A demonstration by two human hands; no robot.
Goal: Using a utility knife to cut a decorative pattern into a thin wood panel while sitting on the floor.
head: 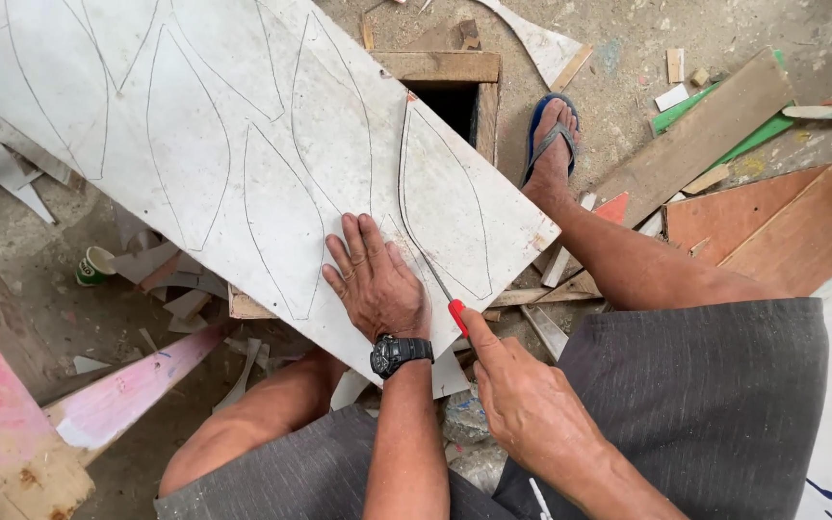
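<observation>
board: one white sheet (pixel 243 125), flat, running from far left to near right, resting on a wooden box frame (pixel 455 72) and overhanging the knees; far-left end cut off by the frame edge
outlines: about six pencilled leaf shapes on the sheet; two at the far edge are cut off, so the count is not firm
cut line: dark curved line along the left side of the rightmost leaf shape, ending at the blade
left hand (pixel 376 284): one, flat, palm down, fingers spread and pressed on the sheet just left of the blade; ring on one finger, black wristwatch (pixel 400 352) on the wrist
right hand (pixel 530 403): one, closed around a red-handled knife (pixel 450 303), index finger stretched along the handle; most of the handle hidden in the fist
blade: thin, tip on the sheet at the leaf outline; hard to make out against the board
feet: one in view, far right, in a blue sandal (pixel 553 135); the other not visible
cup: one green and white cup (pixel 94 266) on the floor, left
scrap: many white offcuts and wood strips on the floor, too many to count; planks (pixel 715 130) at far right, pink-stained board (pixel 117 395) near left
</observation>
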